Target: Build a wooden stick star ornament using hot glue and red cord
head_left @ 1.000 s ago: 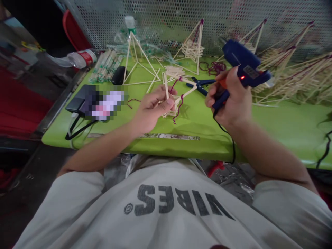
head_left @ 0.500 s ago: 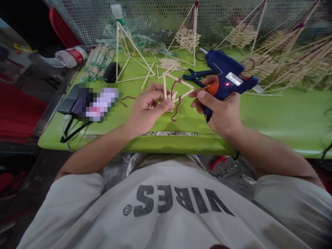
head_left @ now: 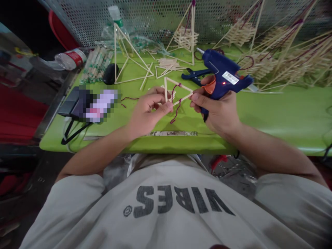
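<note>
My left hand (head_left: 148, 112) pinches the lower left corner of a small triangle of thin wooden sticks (head_left: 183, 86). Dark red string (head_left: 177, 112) is tied on two of its sides, and one end hangs down. More short sticks lie partly hidden behind my left fingers. In my right hand (head_left: 220, 109) is a blue hot glue gun (head_left: 220, 67) with an orange trigger and a lit red light, its nozzle pointing up and left. The thumb and forefinger of that hand also touch the triangle's right corner.
Blue pliers (head_left: 195, 75) and a stick pile (head_left: 168, 64) lie behind the triangle. A larger stick frame (head_left: 115, 55), a bottle (head_left: 114, 13), a black mouse-like object (head_left: 111, 73) and a phone (head_left: 101, 103) are left. Stick structures (head_left: 240, 33) stand back right on the green table (head_left: 272, 117).
My right hand has moved slightly left with the glue gun, and its fingertips now meet the triangle's right corner. The triangle has turned a little to face the camera.
</note>
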A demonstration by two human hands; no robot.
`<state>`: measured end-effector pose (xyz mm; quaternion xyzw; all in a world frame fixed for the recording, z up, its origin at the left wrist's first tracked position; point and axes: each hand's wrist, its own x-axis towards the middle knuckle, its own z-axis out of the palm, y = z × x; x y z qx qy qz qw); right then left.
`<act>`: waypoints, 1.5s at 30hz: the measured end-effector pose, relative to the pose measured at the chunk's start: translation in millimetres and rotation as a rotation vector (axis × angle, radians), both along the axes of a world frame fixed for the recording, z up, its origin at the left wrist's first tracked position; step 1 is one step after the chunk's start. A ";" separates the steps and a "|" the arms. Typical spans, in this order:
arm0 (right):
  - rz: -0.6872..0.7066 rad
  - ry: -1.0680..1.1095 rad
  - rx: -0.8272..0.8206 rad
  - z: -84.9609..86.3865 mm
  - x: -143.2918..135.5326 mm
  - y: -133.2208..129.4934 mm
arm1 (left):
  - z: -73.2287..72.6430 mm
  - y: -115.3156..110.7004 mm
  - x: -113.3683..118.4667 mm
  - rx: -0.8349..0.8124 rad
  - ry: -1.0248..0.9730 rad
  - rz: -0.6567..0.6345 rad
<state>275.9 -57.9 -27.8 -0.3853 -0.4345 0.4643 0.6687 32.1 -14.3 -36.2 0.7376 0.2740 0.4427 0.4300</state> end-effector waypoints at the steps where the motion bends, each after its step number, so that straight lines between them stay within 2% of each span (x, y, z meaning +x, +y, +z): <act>1: 0.001 -0.003 0.005 0.2 0.1 0.8 | 0.6 0.0 0.1 -0.006 0.001 0.005; 5: -0.053 0.004 0.036 3.3 5.0 8.5 | 2.8 0.6 -0.1 -0.013 -0.003 0.010; 11: -0.229 -0.034 0.048 11.7 31.9 27.4 | 4.1 0.7 0.7 -0.012 -0.032 0.019; 13: -0.242 -0.040 0.037 12.4 37.0 30.0 | 4.7 0.0 0.8 -0.005 -0.015 0.036; 20: -0.016 -0.045 -0.042 2.1 15.2 12.1 | 4.1 -1.1 -1.0 0.011 0.070 0.022; 26: -0.005 -0.085 -0.026 -6.7 4.7 0.1 | 0.8 -2.1 -0.2 0.105 0.085 0.038; 30: 0.026 -0.088 -0.037 -8.6 8.4 5.0 | 2.6 1.3 0.1 0.024 0.027 0.011; 36: 0.086 -0.084 -0.079 -15.6 14.1 21.8 | -2.4 10.5 -0.5 -0.152 -0.181 -0.086; 40: 0.077 -0.083 -0.134 -19.8 20.4 35.1 | -1.6 11.4 -0.7 -0.184 -0.236 -0.013; 45: 0.101 -0.011 -0.218 -15.5 24.6 40.0 | 2.1 9.8 -2.2 -0.165 -0.243 0.038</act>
